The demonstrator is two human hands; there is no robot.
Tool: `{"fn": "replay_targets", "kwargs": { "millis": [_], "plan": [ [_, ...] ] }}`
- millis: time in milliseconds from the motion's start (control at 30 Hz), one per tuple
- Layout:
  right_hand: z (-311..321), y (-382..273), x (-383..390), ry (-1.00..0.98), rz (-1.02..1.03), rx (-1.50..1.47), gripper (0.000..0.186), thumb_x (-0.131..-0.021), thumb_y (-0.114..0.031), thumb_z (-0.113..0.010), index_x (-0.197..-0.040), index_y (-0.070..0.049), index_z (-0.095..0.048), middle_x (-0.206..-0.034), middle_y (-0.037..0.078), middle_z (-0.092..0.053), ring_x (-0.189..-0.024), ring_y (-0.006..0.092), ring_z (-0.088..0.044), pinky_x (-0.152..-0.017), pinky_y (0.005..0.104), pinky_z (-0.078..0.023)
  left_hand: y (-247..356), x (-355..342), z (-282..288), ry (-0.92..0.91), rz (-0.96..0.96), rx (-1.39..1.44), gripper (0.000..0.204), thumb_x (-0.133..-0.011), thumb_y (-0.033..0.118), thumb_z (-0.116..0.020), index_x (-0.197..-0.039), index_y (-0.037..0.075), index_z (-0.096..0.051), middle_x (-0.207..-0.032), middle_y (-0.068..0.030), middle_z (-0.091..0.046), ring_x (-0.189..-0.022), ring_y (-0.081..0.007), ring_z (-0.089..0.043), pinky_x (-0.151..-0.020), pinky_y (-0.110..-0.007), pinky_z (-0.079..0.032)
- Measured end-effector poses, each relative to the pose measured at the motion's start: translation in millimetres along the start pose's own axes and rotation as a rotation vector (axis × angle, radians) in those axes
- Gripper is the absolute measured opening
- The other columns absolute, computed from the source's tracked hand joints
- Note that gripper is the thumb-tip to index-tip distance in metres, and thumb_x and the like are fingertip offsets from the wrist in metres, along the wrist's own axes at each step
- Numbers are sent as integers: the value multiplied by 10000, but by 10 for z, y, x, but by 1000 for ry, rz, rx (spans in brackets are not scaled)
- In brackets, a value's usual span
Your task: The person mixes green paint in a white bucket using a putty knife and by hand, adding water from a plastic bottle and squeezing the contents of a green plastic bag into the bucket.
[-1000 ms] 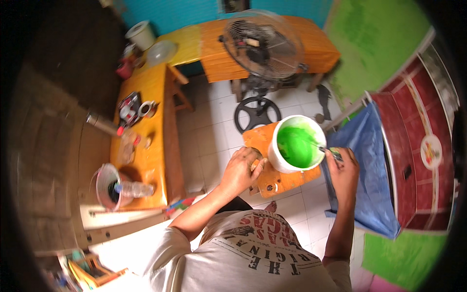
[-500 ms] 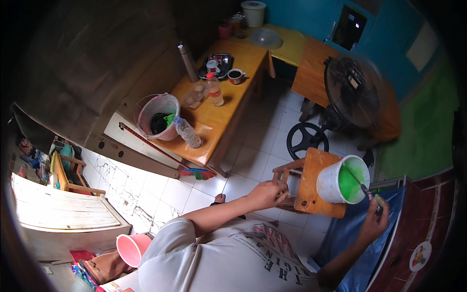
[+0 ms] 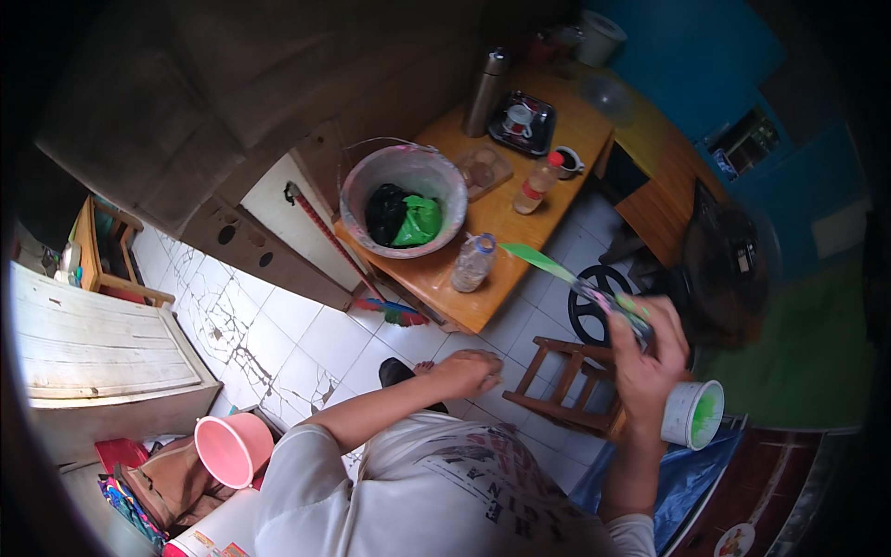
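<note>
In my right hand [image 3: 650,357] is a slim tool with a dark, paint-smeared handle and a flat blade [image 3: 538,259] coated in bright green. It is raised and points left toward the table, its tip near a clear plastic bottle [image 3: 471,267]. Whether it is a knife or a spatula I cannot tell. Below the right hand a white tub [image 3: 675,414] of green paint stands on a wooden stool [image 3: 554,417]. My left hand [image 3: 469,373] is held in front of my body, its fingers curled; what they hold, if anything, is hidden.
On the wooden table [image 3: 501,311] stand a pail [image 3: 436,172] with black and green bags inside, a red-capped bottle [image 3: 538,184], a tray [image 3: 538,139] and a steel flask [image 3: 484,97]. A red-handled broom [image 3: 325,223] leans beside it. A pink bucket [image 3: 223,450] is at lower left.
My right hand has lifted the tool out of the tub and swung it left toward the table. My view has turned, and my left hand stays curled.
</note>
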State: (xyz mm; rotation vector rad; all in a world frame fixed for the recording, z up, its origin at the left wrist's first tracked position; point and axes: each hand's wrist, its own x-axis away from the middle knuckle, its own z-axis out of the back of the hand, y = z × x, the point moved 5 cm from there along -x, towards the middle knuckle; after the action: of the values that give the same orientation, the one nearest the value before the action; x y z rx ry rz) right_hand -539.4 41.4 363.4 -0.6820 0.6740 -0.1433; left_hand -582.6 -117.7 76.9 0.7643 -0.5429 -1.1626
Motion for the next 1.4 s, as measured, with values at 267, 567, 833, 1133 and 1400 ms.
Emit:
{"fn": "replay_targets", "kwargs": {
  "millis": [267, 567, 833, 1133, 1400],
  "plan": [
    [-2085, -109, -785, -320, 97, 24, 250, -890, -228, -796, -984, -9, -720, -868, 150, -667, -699, 280, -656, -627, 374, -505, -653, 955, 654, 266, 285, 50, 210, -968, 245, -652, -955, 36, -656, -958, -156, -666, -960, -365, -662, -852, -462, -531],
    [-3252, 191, -681, -647, 99, 333, 331, -931, -385, -675, -1074, -93, -739, -1017, 179, -718, -947, 378, -710, -795, 494, -570, -815, 1501, 686, 401, 414, 64, 189, -956, 224, -656, -926, 37, -661, -924, -152, -671, -916, -373, -664, -809, -470, -541],
    [-3517, 299, -326, -859, 81, 487, 492, -970, -500, -594, -1207, -85, -710, -1184, 229, -670, -1077, 378, -687, -886, 547, -551, -859, 1419, 735, 372, 454, 97, 209, -947, 239, -651, -947, 34, -694, -946, -150, -699, -914, -354, -687, -812, -441, -558],
    [-2374, 51, 4, -439, 16, 84, 383, -983, -365, -607, -1135, -19, -669, -1071, 203, -638, -893, 396, -702, -790, 487, -581, -697, 800, 553, 141, 338, 84, 193, -933, 208, -695, -985, 22, -688, -960, -162, -705, -846, -338, -702, -783, -434, -554],
    [-805, 689, 1114, -204, -310, -54, 241, -990, -253, -647, -1117, -50, -666, -1045, 139, -619, -889, 369, -670, -771, 455, -555, -233, -109, 42, -68, 128, 188, 209, -965, 203, -695, -1024, 4, -672, -886, -165, -724, -809, -294, -719, -712, -389, -562]
  ]
}}
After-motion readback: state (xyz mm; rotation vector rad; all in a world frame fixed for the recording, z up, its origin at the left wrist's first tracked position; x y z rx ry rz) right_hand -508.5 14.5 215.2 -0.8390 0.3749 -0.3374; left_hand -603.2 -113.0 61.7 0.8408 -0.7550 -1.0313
